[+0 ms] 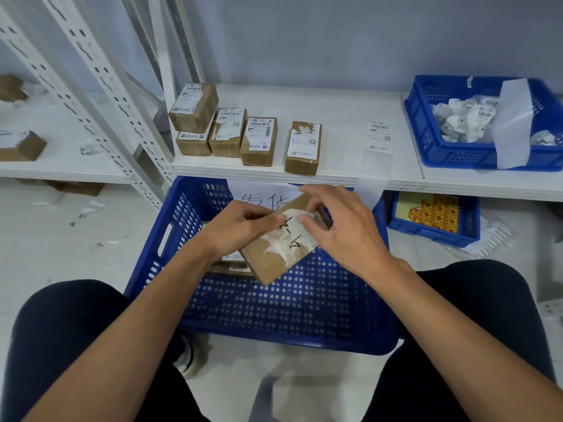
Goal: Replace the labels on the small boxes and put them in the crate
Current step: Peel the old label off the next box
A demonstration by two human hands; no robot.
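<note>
At frame centre, a small box (274, 260) is held tilted above the blue crate (289, 309). The left hand (240, 229) grips its left end with curled fingers, and the right hand (344, 226) pinches the upper edge of the torn label (292, 239) on its top face. Five labelled boxes (259, 141) stand on the white shelf (341, 147) in the upper middle of the frame, with a loose label (380, 136) lying to their right.

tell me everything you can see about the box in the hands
The small box is brown cardboard, flat-sided, held tilted over the blue crate. Its top carries a torn white label with black handwriting. The left hand holds its left edge; the right hand pinches the label's upper part.
</note>
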